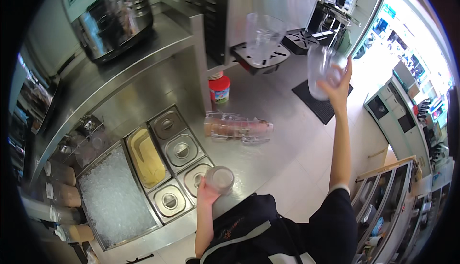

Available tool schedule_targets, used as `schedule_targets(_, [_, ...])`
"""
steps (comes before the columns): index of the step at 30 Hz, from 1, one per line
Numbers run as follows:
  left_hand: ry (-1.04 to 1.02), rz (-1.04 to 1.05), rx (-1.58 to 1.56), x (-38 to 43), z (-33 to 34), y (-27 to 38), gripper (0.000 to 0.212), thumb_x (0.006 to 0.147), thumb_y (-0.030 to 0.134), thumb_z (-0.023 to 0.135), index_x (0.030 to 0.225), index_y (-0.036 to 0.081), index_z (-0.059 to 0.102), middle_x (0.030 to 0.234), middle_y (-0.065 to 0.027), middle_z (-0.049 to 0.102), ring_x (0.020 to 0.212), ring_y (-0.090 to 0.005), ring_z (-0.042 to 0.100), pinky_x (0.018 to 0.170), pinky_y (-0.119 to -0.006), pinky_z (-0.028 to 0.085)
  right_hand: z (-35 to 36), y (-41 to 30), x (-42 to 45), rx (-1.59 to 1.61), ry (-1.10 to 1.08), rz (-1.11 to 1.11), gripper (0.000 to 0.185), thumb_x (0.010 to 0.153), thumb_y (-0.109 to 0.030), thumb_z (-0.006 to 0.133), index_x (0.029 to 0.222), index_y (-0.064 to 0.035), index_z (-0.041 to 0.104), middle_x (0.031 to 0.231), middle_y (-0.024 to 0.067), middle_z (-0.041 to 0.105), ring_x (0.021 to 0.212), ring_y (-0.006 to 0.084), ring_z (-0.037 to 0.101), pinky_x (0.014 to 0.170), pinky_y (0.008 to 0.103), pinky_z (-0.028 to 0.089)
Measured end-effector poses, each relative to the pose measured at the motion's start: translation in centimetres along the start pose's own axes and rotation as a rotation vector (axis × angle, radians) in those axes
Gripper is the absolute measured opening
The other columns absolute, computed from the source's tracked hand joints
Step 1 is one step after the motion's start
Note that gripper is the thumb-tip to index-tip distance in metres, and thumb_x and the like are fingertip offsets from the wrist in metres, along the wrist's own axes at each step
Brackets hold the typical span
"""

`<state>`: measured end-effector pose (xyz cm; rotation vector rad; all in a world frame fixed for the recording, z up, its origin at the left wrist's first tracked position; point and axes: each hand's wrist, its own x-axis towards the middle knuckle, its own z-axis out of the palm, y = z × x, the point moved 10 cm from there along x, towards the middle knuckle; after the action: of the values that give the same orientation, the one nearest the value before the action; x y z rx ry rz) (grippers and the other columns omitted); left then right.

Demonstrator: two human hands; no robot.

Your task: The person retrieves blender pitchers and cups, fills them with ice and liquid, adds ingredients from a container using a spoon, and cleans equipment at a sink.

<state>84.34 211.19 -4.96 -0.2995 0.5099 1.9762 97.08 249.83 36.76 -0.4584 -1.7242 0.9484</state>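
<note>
My left hand (209, 192) is closed around a clear plastic cup (220, 180) with its round end towards the camera, over the front edge of the steel counter. Stretched far out to the right, my right hand (337, 87) holds a large clear pitcher or cup (318, 75), blurred, above a black ribbed mat (313, 102). Another clear pitcher (264, 35) stands on a drip tray (276, 54). Between my hands, a clear rack-like holder with stacked cups (239, 128) lies on the counter; its details are blurred.
At left, the counter holds an ice bin (113, 199), a pan of yellow contents (146, 158) and several lidded steel pans (181, 149). Lidded jugs (64, 194) line the far left. A red-lidded tub (219, 88) stands by the shelf post (200, 62). Shelving (384, 195) is at right.
</note>
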Motion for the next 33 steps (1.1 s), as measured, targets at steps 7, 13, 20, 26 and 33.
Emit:
schedule_targets(7, [-0.083, -0.046, 0.065, 6.4, 4.0, -7.4, 0.060, 0.084, 0.051, 0.035, 0.130, 0.012, 0.029, 0.134, -0.0122, 0.032, 0.124, -0.0336, 0.027, 0.099, -0.056, 0.022, -0.7, 9.4, 13.6, -0.155, 0.377, -0.235, 0.106, 0.048, -0.032, 0.084, 0.122, 0.0031, 0.016, 0.118, 0.0220, 0.025, 0.116, 0.0348, 0.028, 0.099, 0.0402, 0.026])
schedule_targets(13, [0.104, 0.048, 0.030, 7.3, 2.0, -8.8, 0.051, 0.088, 0.046, 0.031, 0.128, 0.014, 0.034, 0.130, -0.0099, 0.038, 0.121, -0.0300, 0.034, 0.098, -0.052, 0.026, 1.2, 12.3, 18.1, -0.435, 0.278, -0.228, 0.113, 0.049, -0.040, 0.082, 0.125, 0.0070, 0.012, 0.119, 0.0296, 0.022, 0.114, 0.0408, 0.024, 0.097, 0.0433, 0.025])
schedule_targets(20, [0.352, 0.224, 0.064, 7.2, 0.4, -8.0, 0.042, 0.090, 0.036, 0.039, 0.120, 0.007, 0.044, 0.114, -0.0083, 0.052, 0.103, -0.0213, 0.050, 0.090, -0.038, 0.038, 3.7, 10.3, 2.5, -0.219, 0.160, -0.636, 0.068, 0.068, -0.012, 0.068, 0.122, 0.0028, 0.028, 0.123, 0.0207, 0.031, 0.105, 0.0314, 0.040, 0.087, 0.0385, 0.036])
schedule_targets(26, [0.650, 0.478, 1.746, 6.7, 4.0, -0.6, 0.027, 0.073, 0.022, 0.061, 0.093, 0.003, 0.062, 0.077, -0.0103, 0.058, 0.068, -0.0190, 0.053, 0.062, -0.030, 0.043, 11.8, 24.6, -16.7, -0.742, -0.875, -0.171, 0.079, 0.058, -0.033, 0.072, 0.124, -0.0086, 0.037, 0.115, 0.0162, 0.046, 0.114, 0.0354, 0.038, 0.090, 0.0450, 0.035])
schedule_targets(33, [0.940, 1.354, 1.694, 9.3, 10.8, 11.8, 0.042, 0.073, 0.036, 0.062, 0.093, 0.000, 0.056, 0.081, -0.0109, 0.057, 0.076, -0.0226, 0.055, 0.070, -0.029, 0.043, 12.0, 30.8, -18.7, -0.236, -0.764, 0.720, 0.083, 0.060, -0.038, 0.075, 0.124, -0.0021, 0.036, 0.110, 0.0178, 0.049, 0.091, 0.0248, 0.053, 0.073, 0.0359, 0.046])
